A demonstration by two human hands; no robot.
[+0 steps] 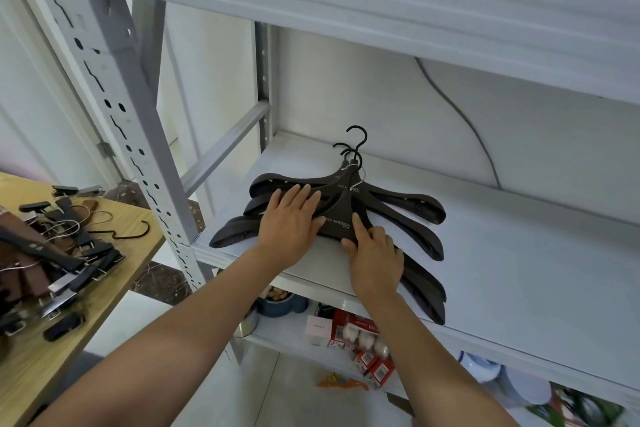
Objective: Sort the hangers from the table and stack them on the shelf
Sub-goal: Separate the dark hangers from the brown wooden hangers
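At the far left I saw the wooden table carrying a loose pile of clip hangers. Next came the shelf's perforated post. The left hand lay flat with straight, released fingers, pressing on the left arms of the dark hangers. These were stacked on the middle shelf, hooks toward the back wall. The right hand rested on the stack's middle, forefinger straight. I could not tell whether its thumb grasped the edge. Red boxes sat below.
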